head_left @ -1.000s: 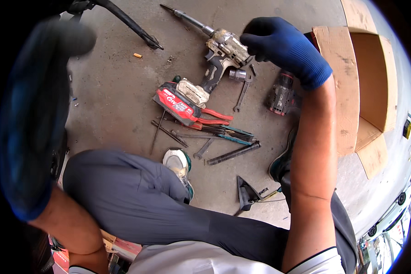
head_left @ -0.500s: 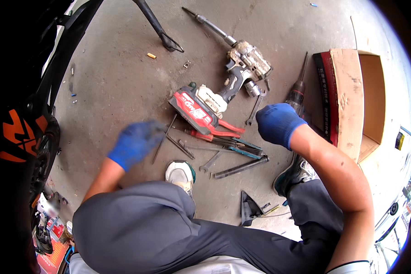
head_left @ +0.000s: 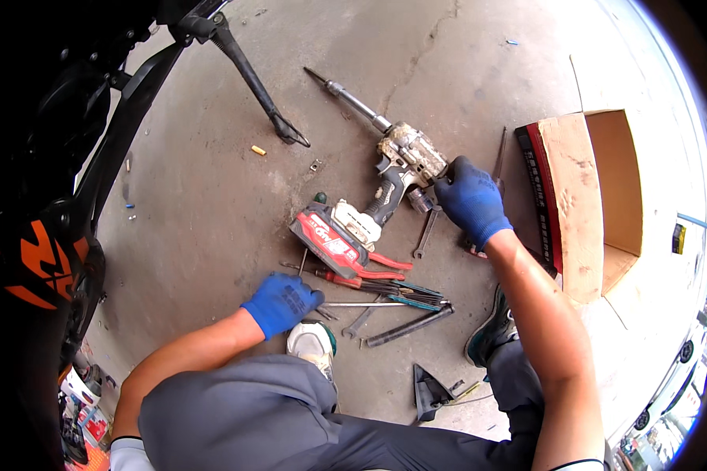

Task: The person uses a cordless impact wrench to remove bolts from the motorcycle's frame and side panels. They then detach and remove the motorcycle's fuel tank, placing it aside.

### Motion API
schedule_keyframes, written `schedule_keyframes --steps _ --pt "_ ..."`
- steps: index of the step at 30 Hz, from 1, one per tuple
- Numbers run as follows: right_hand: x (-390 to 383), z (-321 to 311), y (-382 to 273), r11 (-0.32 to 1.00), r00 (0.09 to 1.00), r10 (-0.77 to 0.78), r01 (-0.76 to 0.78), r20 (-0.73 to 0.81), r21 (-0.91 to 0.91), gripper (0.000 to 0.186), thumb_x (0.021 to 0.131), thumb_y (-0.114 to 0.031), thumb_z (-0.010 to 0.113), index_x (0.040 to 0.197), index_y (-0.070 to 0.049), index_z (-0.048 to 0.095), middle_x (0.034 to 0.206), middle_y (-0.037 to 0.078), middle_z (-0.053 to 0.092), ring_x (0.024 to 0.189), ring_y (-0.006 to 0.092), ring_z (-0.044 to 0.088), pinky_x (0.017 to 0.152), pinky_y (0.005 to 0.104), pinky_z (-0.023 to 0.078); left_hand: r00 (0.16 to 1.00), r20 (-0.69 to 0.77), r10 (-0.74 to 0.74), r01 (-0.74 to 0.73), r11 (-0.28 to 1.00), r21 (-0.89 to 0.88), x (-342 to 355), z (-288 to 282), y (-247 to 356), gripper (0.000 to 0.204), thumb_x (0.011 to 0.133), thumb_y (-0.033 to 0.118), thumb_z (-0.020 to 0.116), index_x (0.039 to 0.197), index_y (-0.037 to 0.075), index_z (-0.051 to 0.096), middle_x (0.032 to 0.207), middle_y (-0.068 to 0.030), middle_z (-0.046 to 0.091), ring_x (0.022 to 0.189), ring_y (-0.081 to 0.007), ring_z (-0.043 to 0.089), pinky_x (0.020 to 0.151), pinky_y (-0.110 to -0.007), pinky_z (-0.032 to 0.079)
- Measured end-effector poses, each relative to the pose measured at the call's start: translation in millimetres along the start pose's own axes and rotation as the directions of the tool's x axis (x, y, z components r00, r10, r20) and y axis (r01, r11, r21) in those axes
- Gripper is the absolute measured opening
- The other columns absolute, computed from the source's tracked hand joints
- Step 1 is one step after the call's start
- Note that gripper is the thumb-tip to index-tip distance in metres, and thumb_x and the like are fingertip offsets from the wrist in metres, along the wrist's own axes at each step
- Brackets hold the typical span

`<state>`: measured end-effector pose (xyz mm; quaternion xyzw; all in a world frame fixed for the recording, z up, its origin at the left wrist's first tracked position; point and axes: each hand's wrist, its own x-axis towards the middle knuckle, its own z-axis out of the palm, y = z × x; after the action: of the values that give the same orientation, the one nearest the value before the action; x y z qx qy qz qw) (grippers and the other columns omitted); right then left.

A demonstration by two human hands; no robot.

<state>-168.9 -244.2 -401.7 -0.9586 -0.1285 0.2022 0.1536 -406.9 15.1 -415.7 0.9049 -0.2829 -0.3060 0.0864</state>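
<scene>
**Cordless impact wrench is lying on the floor beside the right hand**

The blue-gloved right hand is curling at the wrench's tail end; its grip is hiding its fingertips, so whether it is clamping the tool cannot be told. The long extension is pointing to the upper left, and the red-and-black battery is facing the person. A silver socket and an open-end spanner are lying just below the right hand.

The blue-gloved left hand is bending over loose hand tools, near red-handled pliers. A thin silver rod is running rightward beside it; whether this grip is closing on it cannot be told.
</scene>
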Motion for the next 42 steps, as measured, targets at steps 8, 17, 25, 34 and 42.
schedule_keyframes --steps 8,17,25,34,42 --pt "4.7 -4.7 44.1 0.969 0.976 0.204 -0.19 -0.076 0.159 0.028 0.08 -0.021 0.057 0.097 -0.001 0.066 0.095 0.023 0.065 0.09 0.0374 0.063 0.081 0.0407 0.049 0.993 0.079 -0.082 0.113 0.779 -0.617 -35.6 -62.0 -26.6 0.025 0.089 0.027 0.055 0.093 0.004 0.064 0.083 -0.0136 0.065 0.07 -0.0244 0.064 0.064 -0.035 0.05" --pt "3.7 23.1 34.0 0.964 0.99 0.135 -0.124 -0.031 0.234 0.03 0.078 -0.023 0.061 0.102 -0.007 0.066 0.099 0.022 0.065 0.098 0.0344 0.062 0.088 0.04 0.047 0.915 0.062 -0.398 0.044 -0.054 -0.998 -18.2 -173.5 -41.1 0.031 0.087 0.016 0.058 0.115 0.002 0.056 0.078 -0.0044 0.063 0.061 -0.006 0.054 0.053 -0.02 0.041" --pt "1.8 41.8 30.3 0.963 0.976 0.145 -0.102 -0.161 0.248 0.026 0.077 -0.02 0.063 0.092 0.001 0.064 0.08 0.019 0.067 0.072 0.0295 0.066 0.068 0.0378 0.049 0.903 -0.028 -0.429 -0.162 -0.279 -0.947 10.4 -146.9 -49.1 0.019 0.09 0.019 0.057 0.104 0.006 0.057 0.078 -0.0021 0.059 0.056 -0.0071 0.048 0.047 -0.021 0.038" --pt "-46.4 79.7 -80.9 -0.103 0.904 0.279 -0.308 0.324 0.946 0.021 0.082 -0.019 0.068 0.092 -0.001 0.065 0.078 0.004 0.063 0.066 0.013 0.057 0.06 0.0291 0.047 0.859 0.101 -0.502 -0.306 -0.661 -0.686 18.6 -107.9 -68.2 0.039 0.1 0.041 0.038 0.074 0.013 0.046 0.055 0.0036 0.03 0.043 -0.0075 0.025 0.037 -0.023 0.022" --pt "-111.6 33.6 -116.8 0.255 0.951 0.31 -0.086 0.003 0.963 0.036 0.078 -0.016 0.07 0.106 0.003 0.055 0.087 0.006 0.061 0.075 0.0142 0.055 0.069 0.0296 0.046 0.897 0.096 -0.431 -0.022 -0.261 -0.965 68.5 -150.0 -75.8 0.04 0.095 0.046 0.049 0.089 0.007 0.055 0.05 0.0056 0.027 0.04 -0.0066 0.026 0.037 -0.023 0.021"
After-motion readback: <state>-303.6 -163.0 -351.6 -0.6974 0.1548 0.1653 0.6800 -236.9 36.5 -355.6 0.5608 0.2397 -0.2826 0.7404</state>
